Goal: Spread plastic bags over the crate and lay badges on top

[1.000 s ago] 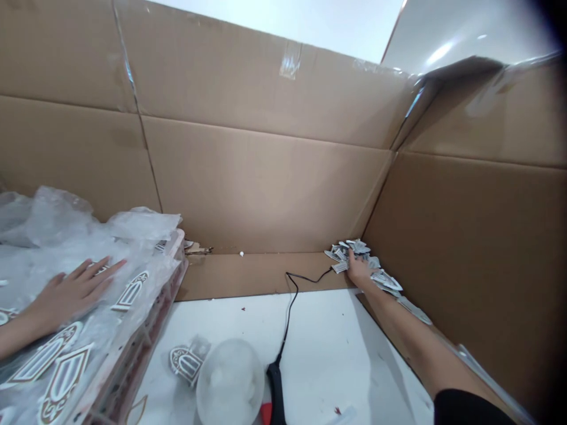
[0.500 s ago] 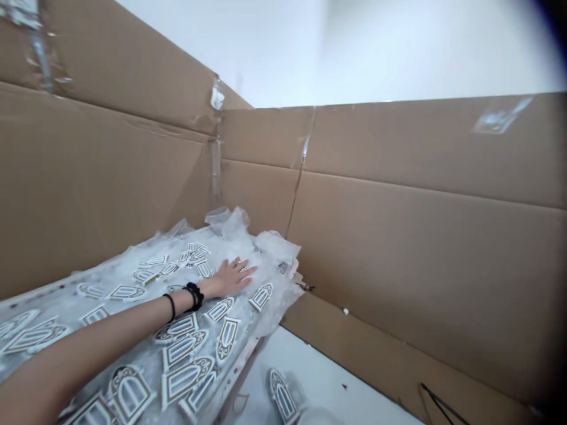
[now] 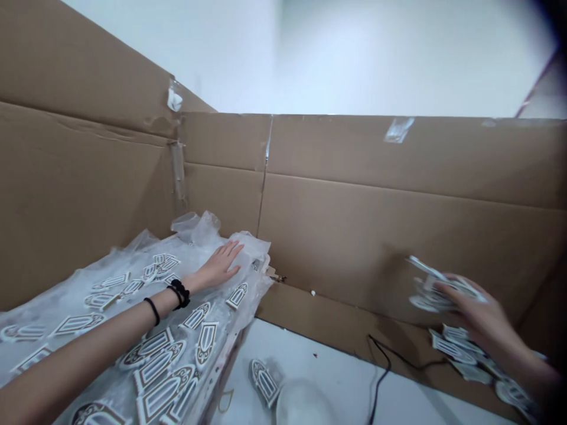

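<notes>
My left hand (image 3: pixel 218 264) lies flat, fingers outstretched, on a sheet of clear plastic film (image 3: pixel 190 251) at the left. Around it on the film are scattered many white arched window-shaped cutouts (image 3: pixel 206 342) with gold-brown scroll trim. At the right, my right hand (image 3: pixel 476 304) grips several of these window-shaped cutouts (image 3: pixel 432 292) between thumb and fingers, one sticking out to the left. Below that hand lies a loose pile of similar cutouts (image 3: pixel 460 348), partly hidden by the forearm.
Tall cardboard walls (image 3: pixel 354 230) enclose the left and back. One cutout (image 3: pixel 264 382) lies on the white table (image 3: pixel 341 372) beside a translucent round object (image 3: pixel 303 404). A black cable (image 3: pixel 381 369) runs along the right side. A small thin outline piece (image 3: pixel 225 401) lies near the film's edge.
The view has turned right. My right hand has come into view holding several cutouts, with the pile under it. My left hand still rests flat on the film, slightly farther toward its back edge.
</notes>
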`<state>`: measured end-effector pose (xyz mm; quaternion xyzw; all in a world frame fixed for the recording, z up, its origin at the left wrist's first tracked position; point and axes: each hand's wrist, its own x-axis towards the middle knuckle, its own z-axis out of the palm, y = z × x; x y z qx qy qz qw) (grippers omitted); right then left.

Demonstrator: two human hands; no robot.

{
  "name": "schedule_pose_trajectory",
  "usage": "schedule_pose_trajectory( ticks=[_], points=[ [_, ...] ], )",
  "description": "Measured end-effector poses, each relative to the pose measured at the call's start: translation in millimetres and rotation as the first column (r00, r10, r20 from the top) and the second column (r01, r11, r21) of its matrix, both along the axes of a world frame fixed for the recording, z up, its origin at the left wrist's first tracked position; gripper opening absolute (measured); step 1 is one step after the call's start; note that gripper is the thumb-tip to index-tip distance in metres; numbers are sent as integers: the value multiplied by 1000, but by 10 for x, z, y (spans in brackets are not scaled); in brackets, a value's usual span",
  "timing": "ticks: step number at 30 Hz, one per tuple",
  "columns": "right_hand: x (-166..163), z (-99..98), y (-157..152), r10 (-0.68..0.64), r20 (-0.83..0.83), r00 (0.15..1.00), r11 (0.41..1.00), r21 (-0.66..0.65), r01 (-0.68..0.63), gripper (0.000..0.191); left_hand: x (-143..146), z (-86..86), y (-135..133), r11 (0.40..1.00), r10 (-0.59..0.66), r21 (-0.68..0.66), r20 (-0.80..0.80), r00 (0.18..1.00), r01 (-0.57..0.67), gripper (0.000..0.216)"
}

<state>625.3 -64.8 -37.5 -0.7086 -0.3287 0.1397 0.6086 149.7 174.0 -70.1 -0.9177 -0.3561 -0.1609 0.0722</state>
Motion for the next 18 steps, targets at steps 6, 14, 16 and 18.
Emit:
schedule_pose_trajectory(
  ticks=[6,14,16,18],
  points=[
    [-1456,460,552,546,-476,690,834,224,-505,35,323,-26,287,992,-128,19,-17,992,128,77],
    [-2259,170,1379,741,-577,343,619,391,-681,24,280,-401,344,977,-210,-66,-111,971,204,43],
    [-2323,64,1553,747,-578,330,609,396,-687,22,305,-351,354,977,-214,-37,-83,973,211,40],
    [-2372,-21,1692,748,-580,321,602,391,-697,19,348,-308,392,978,-207,-19,-54,977,207,39]
  ],
)
